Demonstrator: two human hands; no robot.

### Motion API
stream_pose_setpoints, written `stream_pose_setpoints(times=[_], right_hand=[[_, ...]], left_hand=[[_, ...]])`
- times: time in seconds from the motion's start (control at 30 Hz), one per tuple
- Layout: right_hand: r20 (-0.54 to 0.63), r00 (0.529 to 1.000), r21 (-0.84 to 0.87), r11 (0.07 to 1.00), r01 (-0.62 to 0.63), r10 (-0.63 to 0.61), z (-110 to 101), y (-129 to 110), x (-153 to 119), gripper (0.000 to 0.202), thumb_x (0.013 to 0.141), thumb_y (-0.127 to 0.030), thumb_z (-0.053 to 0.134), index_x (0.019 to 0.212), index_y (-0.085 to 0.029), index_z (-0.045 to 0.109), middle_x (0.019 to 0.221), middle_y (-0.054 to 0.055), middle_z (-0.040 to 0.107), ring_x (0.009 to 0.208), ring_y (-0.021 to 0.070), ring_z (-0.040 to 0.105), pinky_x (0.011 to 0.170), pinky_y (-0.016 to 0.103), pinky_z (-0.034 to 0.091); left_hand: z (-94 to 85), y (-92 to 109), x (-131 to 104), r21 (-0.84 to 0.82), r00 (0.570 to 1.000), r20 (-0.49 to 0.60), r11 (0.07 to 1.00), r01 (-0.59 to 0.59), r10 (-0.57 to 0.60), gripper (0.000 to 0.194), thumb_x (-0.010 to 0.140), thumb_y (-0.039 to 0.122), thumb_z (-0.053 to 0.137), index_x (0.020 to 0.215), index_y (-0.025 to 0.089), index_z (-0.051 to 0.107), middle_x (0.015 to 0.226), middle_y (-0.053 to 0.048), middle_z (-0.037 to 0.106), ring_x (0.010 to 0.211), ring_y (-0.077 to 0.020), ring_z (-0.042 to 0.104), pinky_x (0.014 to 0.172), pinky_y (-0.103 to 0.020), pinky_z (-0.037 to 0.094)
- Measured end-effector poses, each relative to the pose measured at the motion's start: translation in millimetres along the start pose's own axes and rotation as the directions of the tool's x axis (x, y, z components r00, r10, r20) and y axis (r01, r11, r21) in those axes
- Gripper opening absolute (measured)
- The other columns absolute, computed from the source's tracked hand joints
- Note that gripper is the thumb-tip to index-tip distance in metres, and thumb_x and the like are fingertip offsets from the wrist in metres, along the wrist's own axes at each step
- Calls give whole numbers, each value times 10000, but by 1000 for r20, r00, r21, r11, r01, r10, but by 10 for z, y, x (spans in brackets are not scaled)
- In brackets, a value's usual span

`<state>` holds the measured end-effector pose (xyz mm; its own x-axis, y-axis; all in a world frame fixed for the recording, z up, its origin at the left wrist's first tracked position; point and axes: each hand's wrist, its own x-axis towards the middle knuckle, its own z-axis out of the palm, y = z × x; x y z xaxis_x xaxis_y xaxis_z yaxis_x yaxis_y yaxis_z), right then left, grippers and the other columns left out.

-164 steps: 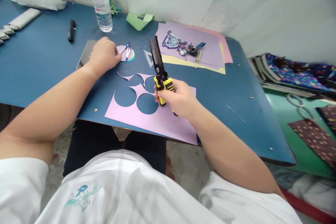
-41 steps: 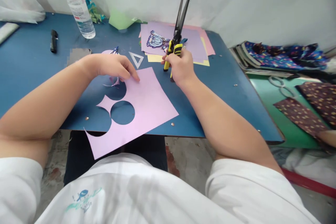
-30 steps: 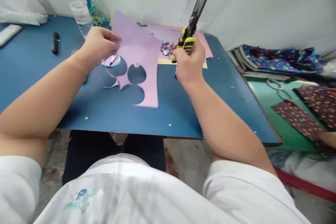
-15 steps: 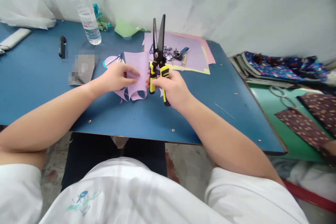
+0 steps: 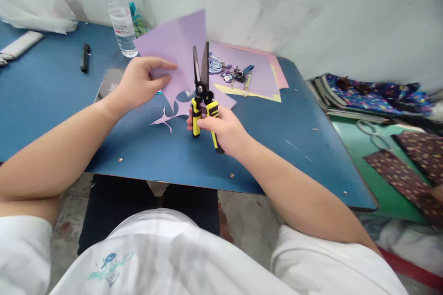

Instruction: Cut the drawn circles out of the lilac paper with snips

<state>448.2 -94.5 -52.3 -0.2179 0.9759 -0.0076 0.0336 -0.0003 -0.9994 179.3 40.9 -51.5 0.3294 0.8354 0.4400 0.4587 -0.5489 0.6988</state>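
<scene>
My left hand [image 5: 141,80] grips a large sheet of purple paper [image 5: 188,50], which is raised off the table with its lower edge cut into curves. In my right hand [image 5: 224,129] are yellow-and-black scissors [image 5: 201,94], blades pointing up and slightly apart. The blades stand in front of the paper's right part. A thin cut purple scrap [image 5: 161,121] lies on the blue table [image 5: 166,156] below my left hand.
A water bottle [image 5: 123,32] and a black marker [image 5: 85,57] stand or lie at the back left. Behind my right hand are stacked coloured sheets [image 5: 265,80] with keys [image 5: 238,75]. Patterned fabric [image 5: 377,97] and scissors [image 5: 374,133] lie at the right.
My left hand has lifted the purple paper up and spread it wider, moving slightly left. My right hand and the scissors have moved a little down and left. A cut scrap now shows apart on the table.
</scene>
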Motion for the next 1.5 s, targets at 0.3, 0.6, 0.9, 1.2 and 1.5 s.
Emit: stream_pose_setpoints(times=[0.3,0.6,0.9,1.2,1.5], right_hand=[[-9,1000,-159,987,1,-2,10,28,-40,167,753,-387,751,885,-289,728,832,-6,741,910,268,717,843,434,565],[-9,999,-123,992,34,-35,0,62,-42,198,767,-405,785,913,-285,727,901,-1,762,949,275,725,892,454,569],[-23,1000,-51,999,-4,3,6,17,-24,282,730,-422,790,965,-269,757,955,7,800,939,267,731,911,455,553],[33,999,-53,999,9,-7,20,37,-42,162,748,-362,771,884,-280,741,897,-2,760,953,270,711,881,446,541],[16,1000,-52,999,-5,5,44,1,-51,187,714,-382,760,862,-272,729,892,5,766,936,277,704,903,467,549]], left_hand=[[23,-307,153,-94,772,-483,852,-515,413,1088,858,1009,777,1635,258,655,1674,-80,712,1619,-373,634,1476,-670,441],[238,-52,-76,-17,682,-424,748,-664,596,1032,937,875,838,1742,292,560,1745,-83,666,1614,-360,664,1378,-580,601],[369,97,-180,33,634,-383,696,-717,671,799,1063,663,810,1727,282,581,1649,-113,747,1475,-349,777,1304,-575,662],[396,-51,-92,44,563,-441,644,-764,699,1037,1015,845,745,1834,306,406,1850,-61,556,1712,-368,577,1498,-550,473],[456,163,-248,39,631,-409,704,-709,659,914,1077,772,719,1845,439,350,1888,78,485,1751,-309,532,1513,-524,478]])
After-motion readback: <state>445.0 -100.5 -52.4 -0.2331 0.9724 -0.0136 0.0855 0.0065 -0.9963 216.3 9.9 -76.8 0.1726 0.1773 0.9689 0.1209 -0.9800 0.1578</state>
